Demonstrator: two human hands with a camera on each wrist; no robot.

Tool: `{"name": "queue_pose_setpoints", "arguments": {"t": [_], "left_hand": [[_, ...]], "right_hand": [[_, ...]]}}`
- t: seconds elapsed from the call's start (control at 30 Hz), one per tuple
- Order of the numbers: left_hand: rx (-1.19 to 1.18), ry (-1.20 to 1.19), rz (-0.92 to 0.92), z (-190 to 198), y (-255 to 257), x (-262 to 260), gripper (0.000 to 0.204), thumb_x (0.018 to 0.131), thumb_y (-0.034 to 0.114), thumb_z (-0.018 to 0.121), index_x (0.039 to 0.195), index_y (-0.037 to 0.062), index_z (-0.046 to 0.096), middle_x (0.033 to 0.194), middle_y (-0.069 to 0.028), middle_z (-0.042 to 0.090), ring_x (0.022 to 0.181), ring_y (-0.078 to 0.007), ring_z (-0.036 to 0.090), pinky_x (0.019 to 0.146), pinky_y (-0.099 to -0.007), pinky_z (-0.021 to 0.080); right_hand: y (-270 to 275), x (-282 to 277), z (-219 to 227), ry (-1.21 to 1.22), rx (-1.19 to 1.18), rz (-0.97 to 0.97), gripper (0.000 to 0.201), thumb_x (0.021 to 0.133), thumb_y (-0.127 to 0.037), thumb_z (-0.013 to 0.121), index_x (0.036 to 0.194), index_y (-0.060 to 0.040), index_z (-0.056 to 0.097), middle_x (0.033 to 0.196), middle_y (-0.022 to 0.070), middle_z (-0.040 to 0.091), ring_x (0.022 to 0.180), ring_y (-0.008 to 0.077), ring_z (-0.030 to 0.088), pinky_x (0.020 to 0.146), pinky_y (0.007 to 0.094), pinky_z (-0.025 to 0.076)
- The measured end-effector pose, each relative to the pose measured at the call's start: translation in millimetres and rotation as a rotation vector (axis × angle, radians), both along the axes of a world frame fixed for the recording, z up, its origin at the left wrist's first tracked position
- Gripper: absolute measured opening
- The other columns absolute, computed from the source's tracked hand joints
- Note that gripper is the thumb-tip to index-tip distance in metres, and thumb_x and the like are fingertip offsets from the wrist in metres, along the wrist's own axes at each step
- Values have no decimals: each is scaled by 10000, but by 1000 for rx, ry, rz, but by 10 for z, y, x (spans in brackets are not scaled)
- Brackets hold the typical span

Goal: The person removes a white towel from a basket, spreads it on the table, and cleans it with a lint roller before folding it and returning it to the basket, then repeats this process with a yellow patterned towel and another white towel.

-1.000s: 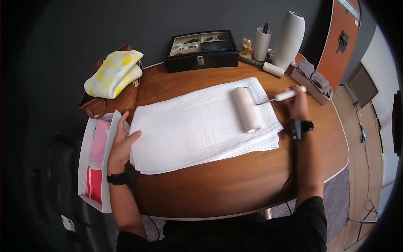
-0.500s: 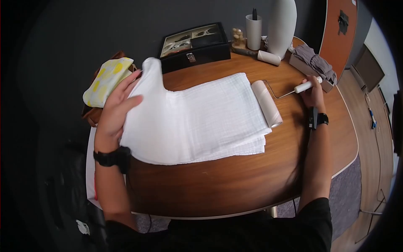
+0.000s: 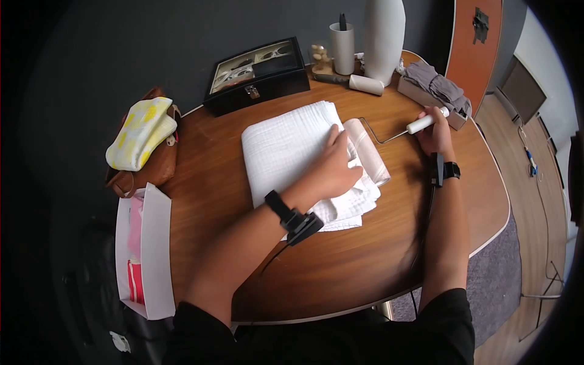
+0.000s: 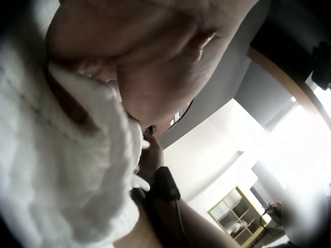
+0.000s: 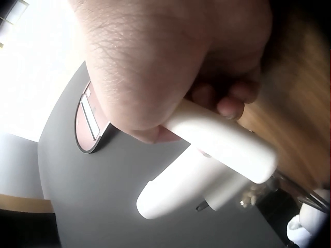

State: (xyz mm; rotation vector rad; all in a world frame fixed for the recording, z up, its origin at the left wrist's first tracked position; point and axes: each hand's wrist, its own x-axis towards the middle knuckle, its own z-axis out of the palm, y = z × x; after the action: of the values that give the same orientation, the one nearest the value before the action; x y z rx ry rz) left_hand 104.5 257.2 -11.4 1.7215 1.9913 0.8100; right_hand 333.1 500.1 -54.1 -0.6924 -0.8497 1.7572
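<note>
A white cloth [image 3: 280, 143] lies folded over on the wooden table, its right end bunched. My left hand [image 3: 331, 170] grips the cloth near that right end; the left wrist view shows the cloth [image 4: 77, 170] gathered against the left hand [image 4: 139, 51]. My right hand [image 3: 435, 135] holds the white handle [image 3: 421, 124] of a lint roller, and in the right wrist view the fingers curl round the handle [image 5: 222, 144]. The roller's pale cylinder [image 3: 367, 152] rests on the table against the cloth's right edge, partly behind the left fingers.
Behind stand a black glasses case [image 3: 258, 85], a white cup [image 3: 343, 52], a tall vase [image 3: 384, 42] and another roller [image 3: 366, 85]. A box of grey cloth [image 3: 433, 91] is back right. At left are a brown bag [image 3: 161, 164] with a yellow-patterned cloth [image 3: 140, 134] and a white box [image 3: 156, 255].
The left hand has carried the cloth's left end over to the right, folding it. The roller has moved from on top of the cloth to beside its right edge.
</note>
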Motion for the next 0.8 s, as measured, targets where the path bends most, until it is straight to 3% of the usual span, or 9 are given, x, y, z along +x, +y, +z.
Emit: {"name": "queue_pose_setpoints", "arguments": {"t": [0.1,0.2,0.23,0.33,0.37,0.47,0.6,0.7,0.8], "left_hand": [[-25,-301,-73,186,-169,-109,839,1040,301,748,1622,-144,339,1597,-303,516,1459,-383,546,1192,-385,467],[-146,-481,-16,509,-389,-394,794,1065,348,726,1625,-95,378,1598,-265,537,1418,-350,583,1158,-372,495],[-160,-363,-13,520,-476,-517,757,1067,386,715,1632,-23,422,1664,-254,466,1481,-355,517,1215,-429,441],[-132,443,-143,284,-880,-853,743,1069,424,688,1656,45,433,1738,-248,354,1590,-397,363,1292,-513,315],[-199,361,-135,230,-1009,-846,747,1067,455,663,1680,103,425,1791,-223,254,1657,-420,207,1330,-559,185],[-73,440,-132,44,-1389,-911,771,1065,473,653,1703,126,394,1805,-211,236,1669,-425,187,1333,-562,164],[-106,451,27,22,-1768,-815,789,1062,544,633,1698,136,406,1801,-199,256,1667,-423,204,1330,-583,159],[-213,400,225,7,-1903,-758,856,1055,615,593,1722,134,354,1825,-187,187,1683,-448,98,1336,-603,94],[-294,337,447,-4,-1876,-908,943,1047,687,533,1744,105,277,1839,-185,118,1683,-480,-13,1332,-637,33]], "right_hand": [[75,9,-70,8,-13,-28,118,1028,-233,661,1017,-119,632,834,33,675,732,174,627,678,356,555],[53,-41,4,66,-19,-164,105,1021,-222,653,1022,-122,621,809,21,654,712,165,612,666,341,540],[59,-27,21,73,-2,-191,83,1010,-186,659,1017,-121,609,787,10,633,701,149,600,656,323,523],[229,58,-72,157,14,-285,105,1009,-143,677,985,-136,576,786,-5,627,674,123,591,613,318,510],[219,68,-54,194,31,-287,123,1010,-150,696,983,-136,577,768,-7,619,646,107,580,596,274,488],[230,8,-31,201,3,-348,151,1028,-207,704,973,-147,578,768,-9,621,640,93,575,556,255,467],[149,33,-4,12,49,-216,332,1027,-432,728,934,-133,617,728,-15,586,590,112,539,534,275,448],[193,42,-38,-149,90,-146,518,1014,-623,702,825,-148,616,689,-26,554,510,103,485,456,245,363],[198,67,-56,-162,83,-135,513,1015,-626,704,858,-143,630,679,-23,544,515,102,501,446,237,382]]}}
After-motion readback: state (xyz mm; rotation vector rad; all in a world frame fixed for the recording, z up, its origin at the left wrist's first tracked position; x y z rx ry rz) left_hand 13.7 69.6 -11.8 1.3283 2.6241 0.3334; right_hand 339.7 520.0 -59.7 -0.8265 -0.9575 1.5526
